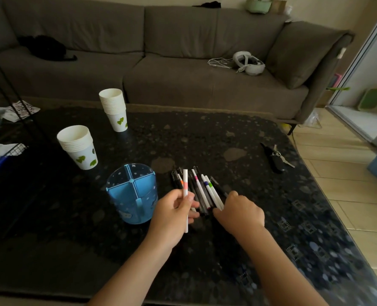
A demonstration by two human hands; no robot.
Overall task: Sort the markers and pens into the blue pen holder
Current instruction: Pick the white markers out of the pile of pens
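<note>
A round blue pen holder with four compartments stands on the dark table, left of my hands. My left hand grips a white marker with a pink band, held upright just right of the holder. A pile of several white markers and black pens lies on the table between my hands. My right hand rests on the near end of the pile, fingers curled over the pens; what it grasps is hidden.
Two stacks of paper cups stand behind the holder. A bunch of keys lies at the right of the table. A grey sofa runs behind, with a white headset on it. A wire rack sits at left.
</note>
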